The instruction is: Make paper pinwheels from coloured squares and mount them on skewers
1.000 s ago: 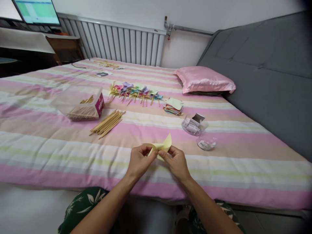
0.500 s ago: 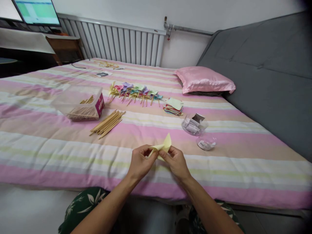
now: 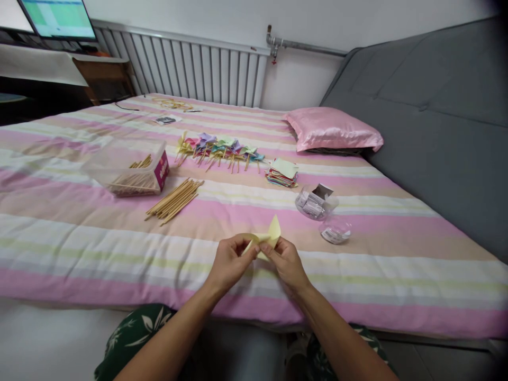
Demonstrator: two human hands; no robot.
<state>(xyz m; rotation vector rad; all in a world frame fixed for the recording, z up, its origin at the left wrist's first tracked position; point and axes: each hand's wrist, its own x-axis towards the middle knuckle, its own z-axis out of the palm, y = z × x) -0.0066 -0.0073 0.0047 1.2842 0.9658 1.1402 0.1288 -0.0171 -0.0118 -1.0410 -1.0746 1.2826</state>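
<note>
Between both hands, above the near edge of the bed, is a yellow paper pinwheel (image 3: 273,233) with folded blades and no stick visible on it. My left hand (image 3: 232,260) pinches its left side, thumb toward the middle. On the other side my right hand (image 3: 286,263) is closed on it, its thumb pressing at the centre. One blade points up beside the right fingers. The fingertips behind the paper are hidden. Farther off lies a row of colourful pinwheels on sticks (image 3: 222,147), and right of it a stack of paper squares (image 3: 284,169).
Left on the striped bed (image 3: 99,264) are a bundle of wooden sticks (image 3: 174,201) and a clear plastic box (image 3: 119,172) holding more sticks. To the right stand a clear tub with small packets (image 3: 313,203) and a clear lid (image 3: 335,232). A pink pillow (image 3: 337,129) lies behind.
The left fingers have shifted slightly, and a left blade of the yellow pinwheel is now bent in toward the centre. Both hands keep their hold.
</note>
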